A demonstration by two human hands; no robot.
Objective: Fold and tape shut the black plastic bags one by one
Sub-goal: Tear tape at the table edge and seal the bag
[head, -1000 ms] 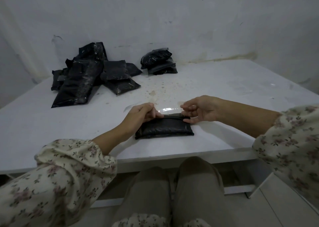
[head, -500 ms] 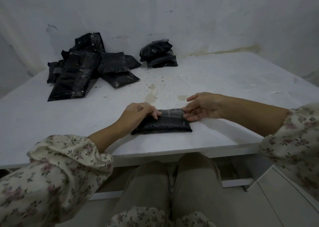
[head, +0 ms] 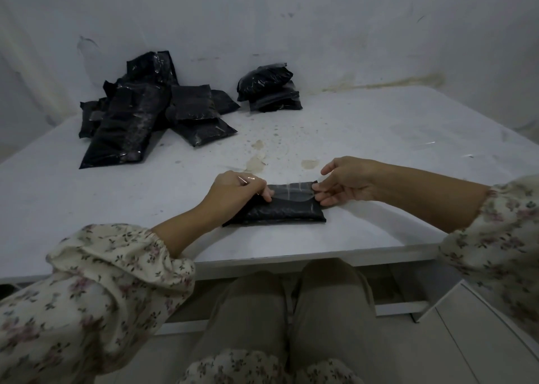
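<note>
The bag (head: 280, 208) lies folded near the front edge of the table (head: 379, 127), about midway along it, and is held at both ends. A clear strip of tape (head: 291, 192) is stretched across its folded far side, from one hand to the other. The left hand (head: 236, 191) is curled at the bag's left end, with the tape's end pinched under thumb and fingertips (a glint of loose tape shows over the knuckles). The right hand (head: 347, 184) is curled likewise at the right end, where the other end of the tape is pinched between thumb and forefinger. Whether the strip is fully stuck down cannot be told.

As to progress, the fold on this bag is judged done and the taping under way; the ends have yet to be pressed flat. A small stack (head: 269, 92) of compact bags at the far edge is taken to be finished work. A larger pile (head: 140, 118) toward the far left corner, with several bags long and unfolded, is taken to be what is left. By that reckoning less than half of the task is done.
</note>
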